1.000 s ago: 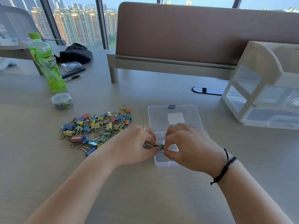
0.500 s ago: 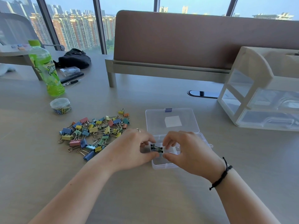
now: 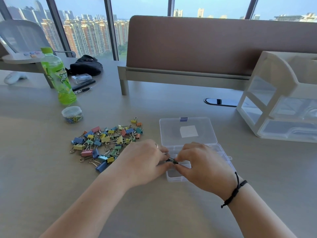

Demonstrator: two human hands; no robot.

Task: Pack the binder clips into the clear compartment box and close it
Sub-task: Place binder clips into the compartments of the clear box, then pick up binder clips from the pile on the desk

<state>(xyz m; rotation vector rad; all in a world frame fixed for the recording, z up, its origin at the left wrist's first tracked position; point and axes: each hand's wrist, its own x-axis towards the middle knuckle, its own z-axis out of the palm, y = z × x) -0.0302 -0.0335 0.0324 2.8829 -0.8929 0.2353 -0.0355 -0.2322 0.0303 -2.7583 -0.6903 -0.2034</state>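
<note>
Pinched between both grips: one small dark binder clip (image 3: 172,160), left hand (image 3: 144,162) at its 9 o'clock, right hand (image 3: 204,166) at its 3 o'clock, fingertips curled tight onto it. Held just over the near compartments of the clear compartment box (image 3: 223,152), lid (image 3: 187,131) laid open at 12 o'clock. Heaped at 9 o'clock of the box, on the counter (image 3: 154,212): coloured binder clips (image 3: 106,143). Farther at 10 o'clock, a round tub of paper clips (image 3: 72,114) and a green bottle (image 3: 57,77). At 2 o'clock, a white drawer unit (image 3: 281,98). Beyond, a brown desk partition (image 3: 214,45), windows and towers.
</note>
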